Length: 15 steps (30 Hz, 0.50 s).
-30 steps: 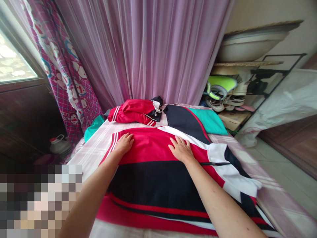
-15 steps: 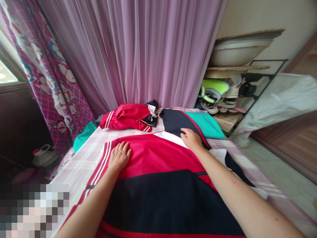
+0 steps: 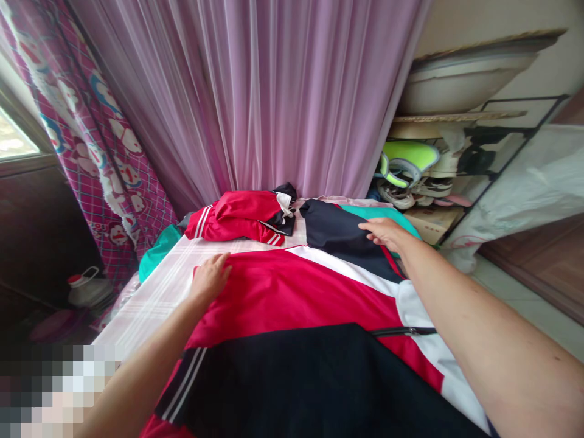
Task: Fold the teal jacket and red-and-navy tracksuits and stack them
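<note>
Red-navy jacket (image 3: 292,298): spread flat on bed (image 3: 150,298).
Left hand (image 3: 208,280): fingers flat, gripping nothing, at red edge.
Right hand (image 3: 382,233): fingers extended, pressing navy sleeve (image 3: 337,234).
Risk: smooth fabric may bunch under uneven pressure.

Lilac curtain (image 3: 274,91) behind; window (image 3: 13,137) L, shoe rack (image 3: 456,164) R, pale floor (image 3: 511,295).

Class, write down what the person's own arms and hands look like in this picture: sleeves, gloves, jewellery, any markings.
Both arms are bare for their whole visible length; no sleeves or cuffs show. The left hand and the right hand wear no gloves, and no ring, watch or bracelet can be seen. A few small spots dot the right forearm.
</note>
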Available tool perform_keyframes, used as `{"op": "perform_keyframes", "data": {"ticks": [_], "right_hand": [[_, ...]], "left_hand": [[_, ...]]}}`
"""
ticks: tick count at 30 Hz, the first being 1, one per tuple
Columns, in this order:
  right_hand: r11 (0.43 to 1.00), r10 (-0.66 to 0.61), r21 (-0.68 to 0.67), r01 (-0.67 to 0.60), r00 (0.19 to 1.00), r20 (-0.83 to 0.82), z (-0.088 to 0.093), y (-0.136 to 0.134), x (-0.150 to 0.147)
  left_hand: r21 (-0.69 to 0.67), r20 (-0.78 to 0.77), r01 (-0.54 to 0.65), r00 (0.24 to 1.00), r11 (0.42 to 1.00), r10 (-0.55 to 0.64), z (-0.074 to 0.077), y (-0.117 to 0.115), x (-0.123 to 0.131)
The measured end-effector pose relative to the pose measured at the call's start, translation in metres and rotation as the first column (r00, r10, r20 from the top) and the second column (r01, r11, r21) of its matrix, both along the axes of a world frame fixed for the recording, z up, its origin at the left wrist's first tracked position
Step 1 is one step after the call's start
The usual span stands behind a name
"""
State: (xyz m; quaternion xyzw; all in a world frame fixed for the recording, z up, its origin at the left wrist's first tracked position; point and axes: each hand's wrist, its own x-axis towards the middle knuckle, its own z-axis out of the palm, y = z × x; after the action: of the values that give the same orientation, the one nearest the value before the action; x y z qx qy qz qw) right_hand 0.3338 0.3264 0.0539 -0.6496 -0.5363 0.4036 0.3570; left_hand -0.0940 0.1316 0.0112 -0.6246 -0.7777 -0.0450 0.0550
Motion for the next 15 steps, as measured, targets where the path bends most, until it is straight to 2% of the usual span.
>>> {"op": "perform_keyframes", "data": {"ticks": [3,6,8,11,15], "right_hand": [[0.999,0.021,-0.037,-0.024,0.997,-0.081,0.018,-0.02,0.009],[0.998,0.044,-0.045,-0.048,0.996,-0.077,0.033,-0.04,0.018],[0.998,0.034,-0.042,-0.038,0.995,-0.092,0.038,-0.053,0.025],[0.999,0.029,-0.034,-0.037,0.979,-0.2,0.039,-0.075,0.039],[0.996,0.033,-0.073,-0.056,0.958,-0.283,0.029,-0.117,0.063]], "left_hand": [[-0.111,-0.099,-0.024,0.995,0.994,0.013,0.017,0.014,-0.029],[-0.251,-0.106,0.0,0.994,0.968,-0.027,0.029,0.02,-0.05],[-0.25,-0.098,0.046,0.993,0.967,-0.073,0.037,0.017,-0.057],[-0.153,-0.112,0.125,0.983,0.98,-0.142,0.044,-0.004,-0.059],[-0.045,-0.112,0.234,0.965,0.971,-0.238,0.04,-0.052,-0.051]]}}
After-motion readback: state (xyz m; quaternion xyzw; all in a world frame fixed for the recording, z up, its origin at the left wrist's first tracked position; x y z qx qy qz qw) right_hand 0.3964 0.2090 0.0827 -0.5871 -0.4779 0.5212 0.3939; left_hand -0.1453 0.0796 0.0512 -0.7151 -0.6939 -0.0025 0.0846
